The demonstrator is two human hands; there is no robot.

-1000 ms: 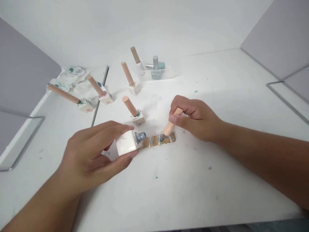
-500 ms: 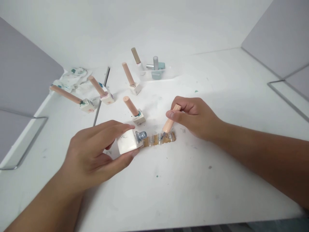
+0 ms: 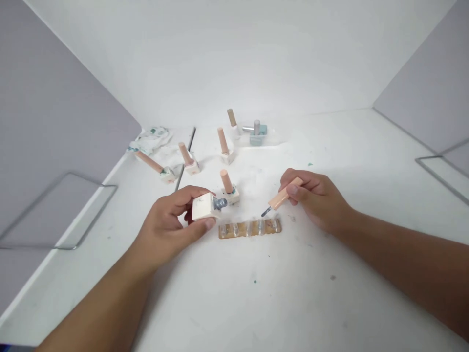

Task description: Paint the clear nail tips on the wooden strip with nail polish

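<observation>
Between the fingers and thumb of my left hand (image 3: 172, 220) is a white nail polish bottle (image 3: 205, 206), tilted with its uncapped grey neck facing right. My right hand (image 3: 315, 200) pinches the peach handle of a nail polish brush (image 3: 282, 196); its grey-coated bristles point down and left, apart from the nails. Below the bristles, a tan strip (image 3: 242, 232) lies on the table with several clear false nails (image 3: 261, 227) across it, some with a greyish shimmer. Just behind the held bottle stands a white polish bottle with a peach cap (image 3: 227, 183).
More peach-capped bottles (image 3: 189, 164) stand or lean at the back left, near stained crumpled tissue (image 3: 152, 139). A clear tray (image 3: 273, 141) at the back holds teal bottles (image 3: 258, 137) and a brown-capped one. Grey metal frames (image 3: 75, 247) flank the table on both sides.
My right hand has lifted the brush off the nail strip, up and to the right. The held bottle has moved off the strip's left end, showing more nails. The camera view has shifted.
</observation>
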